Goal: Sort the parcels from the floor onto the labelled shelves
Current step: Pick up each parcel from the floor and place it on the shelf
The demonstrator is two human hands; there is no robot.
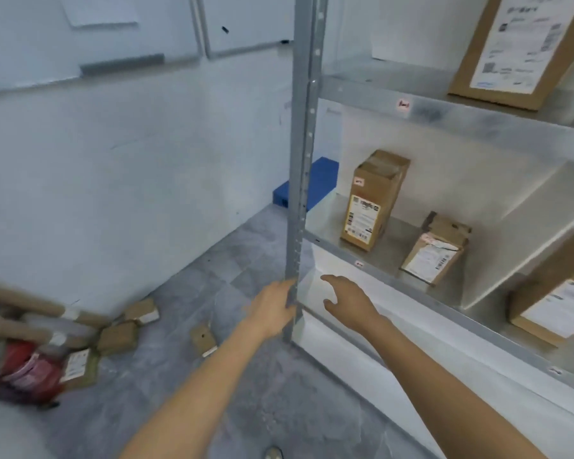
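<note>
A grey metal shelving unit (444, 114) fills the right side, with small red labels on its shelf edges. A tall cardboard box (373, 200) and a smaller parcel (434, 248) stand on the middle shelf; a large labelled box (521, 51) sits on the upper shelf, and another box (557, 293) is at the right edge. Several parcels (116, 336) lie on the floor at the left. My left hand (272, 309) reaches to the shelf's upright post (300, 193), fingers partly hidden behind it. My right hand (348, 299) hovers empty with relaxed fingers below the middle shelf edge.
Cardboard tubes (17, 313) and a red packet (30, 372) lie in the floor pile at the left. A flat cardboard piece (203, 339) lies alone on the grey floor. A blue object (315, 183) sits against the wall behind the post. A whiteboard (90, 38) hangs on the wall.
</note>
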